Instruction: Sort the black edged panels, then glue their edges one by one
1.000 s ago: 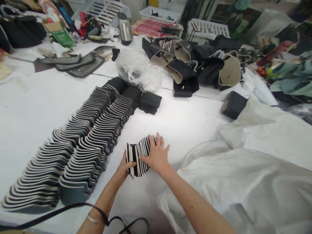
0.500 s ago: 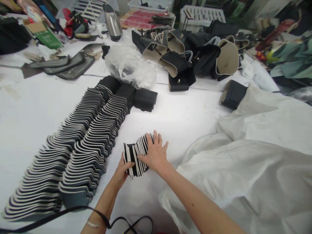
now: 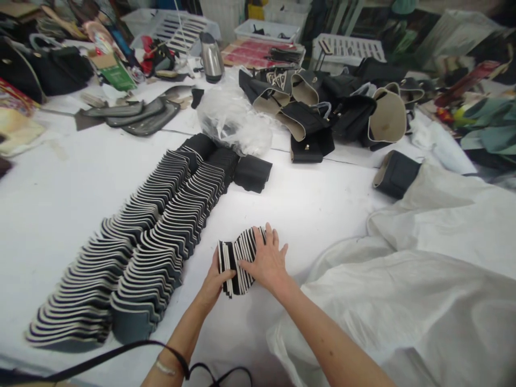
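Note:
A small bundle of black leather-like pieces with white edges stands on edge on the white table, its strips fanned slightly. My left hand grips the bundle's left end, thumb over the front edges and the other fingers hidden behind. Across its right end lies my right hand, fingers spread and thumb touching the white edges. To the left, two long rows of similar overlapping pieces run away from me, the left row and the right row. A dark folded piece lies at their far end.
Crumpled white cloth covers the right side. At the back are clear plastic wrap, black bags, a steel kettle and curved grey pieces. One dark bag part sits beside the cloth. A black strap crosses the lower left.
The camera view has shifted, so the whole scene sits further right and the table's back slightly lower. Both hands keep about the same hold and place on the bundle.

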### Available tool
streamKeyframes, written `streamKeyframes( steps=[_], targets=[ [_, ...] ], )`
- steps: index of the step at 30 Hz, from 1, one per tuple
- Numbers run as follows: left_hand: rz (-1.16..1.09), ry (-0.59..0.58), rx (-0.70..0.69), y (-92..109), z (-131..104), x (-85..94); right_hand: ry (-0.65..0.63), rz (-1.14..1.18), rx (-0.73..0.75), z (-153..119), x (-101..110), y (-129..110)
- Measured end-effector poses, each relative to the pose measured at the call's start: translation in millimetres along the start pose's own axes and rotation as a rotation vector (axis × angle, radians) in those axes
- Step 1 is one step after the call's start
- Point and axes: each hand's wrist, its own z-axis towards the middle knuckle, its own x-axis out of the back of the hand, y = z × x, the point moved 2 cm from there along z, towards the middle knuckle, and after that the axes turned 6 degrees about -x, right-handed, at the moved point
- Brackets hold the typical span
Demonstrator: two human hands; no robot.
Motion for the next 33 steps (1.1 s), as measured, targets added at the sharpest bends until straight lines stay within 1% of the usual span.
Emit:
streamKeyframes(
  steps=[3, 6, 11, 17, 20, 25, 28, 33],
  targets=[
    [0.044, -0.037, -0.016, -3.9, 1.8, 0.7, 0.030, 0.000, -0.002, -1.5, 0.2, -2.2],
    [0.100, -0.068, -0.056, -2.5, 1.6, -2.6, 0.052, -0.021, -0.017, -3.0, 0.6, -5.7],
    [0.123, -0.048, -0.069, -2.2, 1.0, -6.7, 0.069, -0.061, -0.032, -1.2, -2.0, -8.2],
    [0.103, -0.056, -0.044, -6.6, 1.5, -4.3, 0.083, -0.083, -0.038, 2.3, -5.2, -8.2],
    [0.073, -0.069, -0.023, -4.6, 0.5, -4.4, 0.078, -0.084, -0.037, 1.7, -3.5, -8.4],
    [0.066, -0.081, -0.048, -0.9, -0.6, -8.0, 0.063, -0.080, -0.046, 1.2, -1.0, -9.4],
    [0.070, -0.063, -0.044, -5.4, 1.5, -7.5, 0.068, -0.067, -0.059, 2.1, -0.9, -11.1],
    [0.144, -0.037, -0.062, -14.8, 4.4, -4.4, 0.055, -0.064, -0.066, 2.1, -0.8, -17.6]
  ],
)
